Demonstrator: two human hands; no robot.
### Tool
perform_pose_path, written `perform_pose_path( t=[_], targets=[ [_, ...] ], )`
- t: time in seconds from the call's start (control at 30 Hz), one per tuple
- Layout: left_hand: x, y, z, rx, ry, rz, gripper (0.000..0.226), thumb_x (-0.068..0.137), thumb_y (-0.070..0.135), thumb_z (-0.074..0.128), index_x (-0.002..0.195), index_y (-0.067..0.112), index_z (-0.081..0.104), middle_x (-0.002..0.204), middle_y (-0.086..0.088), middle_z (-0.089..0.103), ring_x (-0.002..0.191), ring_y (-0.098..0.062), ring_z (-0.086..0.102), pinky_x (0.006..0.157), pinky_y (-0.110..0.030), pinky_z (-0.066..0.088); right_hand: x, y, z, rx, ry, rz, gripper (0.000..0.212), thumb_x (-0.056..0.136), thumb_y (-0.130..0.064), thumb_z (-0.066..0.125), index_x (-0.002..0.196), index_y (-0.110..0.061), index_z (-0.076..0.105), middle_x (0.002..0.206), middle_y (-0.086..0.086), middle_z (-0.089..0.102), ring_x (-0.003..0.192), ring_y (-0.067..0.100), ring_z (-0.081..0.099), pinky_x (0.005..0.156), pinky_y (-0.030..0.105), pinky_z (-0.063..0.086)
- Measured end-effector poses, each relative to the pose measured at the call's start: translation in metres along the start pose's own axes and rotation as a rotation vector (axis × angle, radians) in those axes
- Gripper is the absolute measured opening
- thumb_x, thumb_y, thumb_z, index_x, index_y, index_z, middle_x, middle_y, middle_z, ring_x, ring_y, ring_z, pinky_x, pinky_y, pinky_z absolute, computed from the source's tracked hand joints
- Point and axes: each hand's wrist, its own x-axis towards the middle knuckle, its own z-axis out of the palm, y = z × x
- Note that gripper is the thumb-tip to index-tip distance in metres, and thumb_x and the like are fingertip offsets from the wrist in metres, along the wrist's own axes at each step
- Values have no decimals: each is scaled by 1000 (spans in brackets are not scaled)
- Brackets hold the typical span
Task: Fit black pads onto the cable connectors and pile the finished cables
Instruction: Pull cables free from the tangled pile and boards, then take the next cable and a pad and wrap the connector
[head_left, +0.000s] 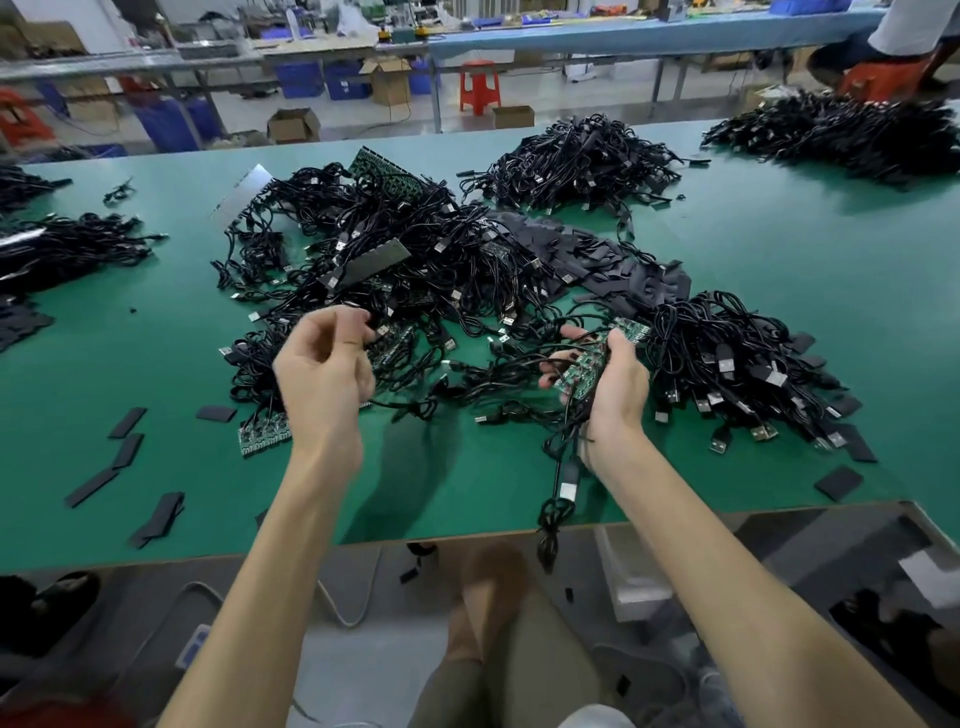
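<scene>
Green table (779, 312) under everything. Big cable tangle (405, 249) lies just beyond the fingertips of both hands. Cable pile (753, 374) with pads on sits just right of the right fingers. Heap of black pads (597, 254) is further out, past the right fingers. Left hand (322, 374) is raised, fingers curled, thumb and forefinger pinching a cable end (375, 329), blurred. Right hand (613, 395) has its fingers wrapped round a green board strip (587, 364); hanging cables (558, 483) drop from its palm past the table edge. Loose pads (127, 421) lie well left of the left fingers
</scene>
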Motion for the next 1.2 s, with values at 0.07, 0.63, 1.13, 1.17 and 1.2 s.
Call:
perform_pose_path(
  t=[0.07, 0.63, 1.13, 1.17, 1.2],
  targets=[
    [-6, 8, 2, 112, -268, -56, 16, 100, 22, 63, 87, 14, 66, 61, 2, 51, 45, -11, 32, 44, -23, 25, 0, -4, 11, 71, 51, 79, 46, 106, -24, 36, 103, 4, 72, 69, 22, 71, 48, 27, 65, 38, 24, 45],
    [-46, 44, 50, 450, -1133, -138, 13, 93, 13, 73, 84, 5, 68, 75, 2, 71, 45, -18, 63, 43, -7, 35, 11, -25, 81, 11, -76, 152, 41, 108, -39, 48, 119, 0, 51, 112, 14, 60, 86, 24, 66, 74, 36, 58],
    [-11, -34, 50, 347, -594, -541, 7, 94, 17, 70, 99, 20, 74, 82, 4, 75, 55, -10, 59, 45, -18, 36, -4, -57, 28, -1114, -978, -196, 32, 94, -32, 74, 97, -1, 71, 85, 10, 76, 73, 20, 71, 73, 31, 59],
    [-8, -35, 44, 302, -554, -584, 8, 94, 17, 70, 97, 21, 77, 82, 6, 75, 55, -9, 58, 45, -17, 36, -3, -58, 20, -1087, -931, -228, 20, 95, -26, 73, 99, -7, 75, 85, 0, 76, 72, 10, 70, 73, 23, 57],
    [-5, -36, 40, 273, -495, -607, 9, 94, 17, 70, 93, 20, 79, 83, 6, 74, 55, -9, 57, 45, -17, 35, 0, -60, 13, -1066, -852, -254, 13, 96, -21, 73, 102, -10, 77, 86, -4, 77, 73, 7, 70, 73, 22, 57]
  ],
)
